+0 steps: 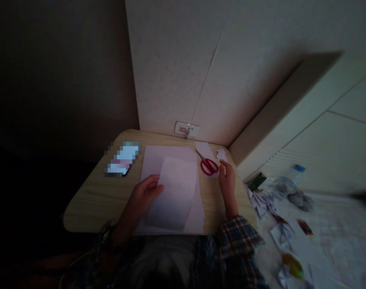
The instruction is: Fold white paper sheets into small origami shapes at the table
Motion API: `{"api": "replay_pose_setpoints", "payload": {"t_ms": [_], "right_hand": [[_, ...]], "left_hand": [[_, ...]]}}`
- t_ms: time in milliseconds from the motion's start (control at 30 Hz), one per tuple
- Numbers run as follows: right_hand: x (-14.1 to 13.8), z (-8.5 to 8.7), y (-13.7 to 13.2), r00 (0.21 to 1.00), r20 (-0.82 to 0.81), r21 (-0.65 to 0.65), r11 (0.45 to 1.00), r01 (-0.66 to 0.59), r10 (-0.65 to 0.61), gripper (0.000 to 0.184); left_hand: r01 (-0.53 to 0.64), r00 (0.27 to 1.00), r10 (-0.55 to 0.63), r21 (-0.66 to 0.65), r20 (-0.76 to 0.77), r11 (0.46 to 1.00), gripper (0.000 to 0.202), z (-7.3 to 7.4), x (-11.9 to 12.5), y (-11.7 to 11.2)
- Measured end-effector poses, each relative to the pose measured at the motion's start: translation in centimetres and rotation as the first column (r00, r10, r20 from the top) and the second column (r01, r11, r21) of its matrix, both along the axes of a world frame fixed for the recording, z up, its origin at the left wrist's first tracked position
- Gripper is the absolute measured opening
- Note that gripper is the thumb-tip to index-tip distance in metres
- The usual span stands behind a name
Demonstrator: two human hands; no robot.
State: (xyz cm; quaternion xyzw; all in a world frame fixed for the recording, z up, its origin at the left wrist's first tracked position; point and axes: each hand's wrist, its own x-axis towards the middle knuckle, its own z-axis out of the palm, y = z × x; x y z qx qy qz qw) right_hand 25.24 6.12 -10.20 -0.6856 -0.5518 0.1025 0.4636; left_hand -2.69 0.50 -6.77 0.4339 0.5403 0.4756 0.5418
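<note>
Sheet (pixel 177 192) | left edge in left fingers (pixel 152 178) | right fingers (pixel 226 164) near scissors (pixel 209 165)

Dim overall — the left side sinks to near black; the phone (pixel 124 157) shows brightest, broken into coarse square blocks; the paper (pixel 175 188) dulls to grey toward its near edge; the wall (pixel 176 72) darkens upward; the bottle (pixel 286 184) looks soft — slightly smeared.
</note>
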Motion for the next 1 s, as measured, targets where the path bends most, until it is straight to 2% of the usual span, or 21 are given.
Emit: {"api": "replay_pose_setpoints", "payload": {"t_ms": [167,233,300,400,567,700,800,900,1000], "right_hand": [[-6.2,2.1,-6.2,0.957,-0.143,-0.052,0.964,-0.263,0.253,0.040],[-8.3,2.6,-7.6,0.889,-0.347,-0.027,0.944,-0.329,0.299,0.032],[-9.6,3.0,-8.2,0.840,-0.466,0.019,0.952,-0.304,0.278,0.026],[-10.3,3.4,-8.5,0.831,-0.494,0.078,0.965,-0.249,0.255,0.025],[-10.4,3.4,-9.1,0.896,-0.382,0.097,0.974,-0.204,0.226,0.031],[-10.6,3.5,-9.6,0.939,-0.134,0.184,0.939,-0.290,0.317,0.041],[-10.5,3.8,-9.8,0.902,0.057,0.219,0.877,-0.428,0.427,0.049],[-10.3,3.9,-10.0,0.835,0.164,0.145,0.824,-0.548,0.526,0.057],[-10.1,3.9,-10.1,0.776,0.238,0.068,0.787,-0.613,0.584,0.059]], "left_hand": [[-0.006,1.000,0.007,0.036,-0.014,0.999,0.038,-0.1,0.3,-0.3],[0.031,0.999,-0.030,0.044,-0.031,0.999,0.036,-0.2,0.5,-0.5],[0.084,0.996,-0.082,0.056,-0.032,0.995,0.034,-0.2,0.7,-0.6],[0.123,0.992,-0.121,0.085,-0.032,0.989,0.031,-0.1,1.0,-0.7],[0.110,0.988,-0.097,0.106,-0.119,0.988,0.024,0.6,1.3,-1.2],[0.135,0.979,-0.113,0.129,-0.167,0.982,0.027,1.4,1.4,-1.6],[0.098,0.984,-0.079,0.112,-0.161,0.989,0.029,1.5,1.4,-1.6],[0.061,0.989,-0.046,0.103,-0.140,0.993,0.029,1.5,1.4,-1.7],[-0.010,0.993,0.023,0.111,-0.118,0.994,0.025,1.5,1.4,-1.8]]}}
